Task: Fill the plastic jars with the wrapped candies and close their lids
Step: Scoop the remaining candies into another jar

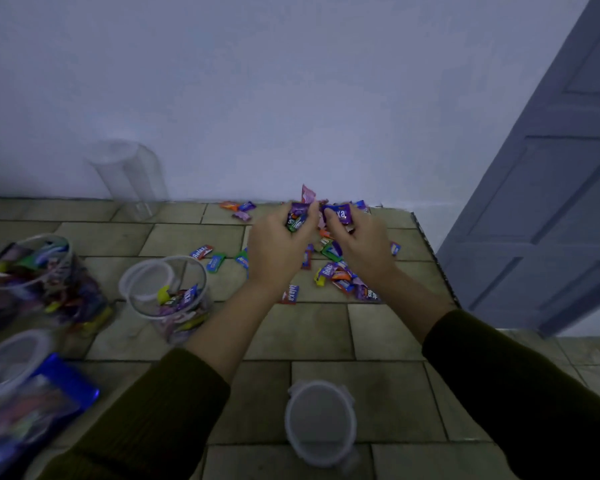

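A loose heap of wrapped candies (pixel 340 271) lies on the tiled counter near the wall. My left hand (pixel 278 244) grips a bunch of candies (pixel 297 218) above the heap. Close beside it, my right hand (pixel 359 244) holds a purple candy (pixel 340 214) with others. An open plastic jar (pixel 174 296) partly filled with candies stands to the left. Further left stands a fuller open jar (pixel 45 282). A lidded jar (pixel 18 403) full of candies is at the near left.
An empty clear jar (pixel 129 178) stands upside down by the wall at the back left. A loose lid (pixel 321 422) lies on the counter's near part, another lid (pixel 146 280) leans behind the middle jar. The counter edge (pixel 433 258) drops off at the right beside a grey door (pixel 548 209).
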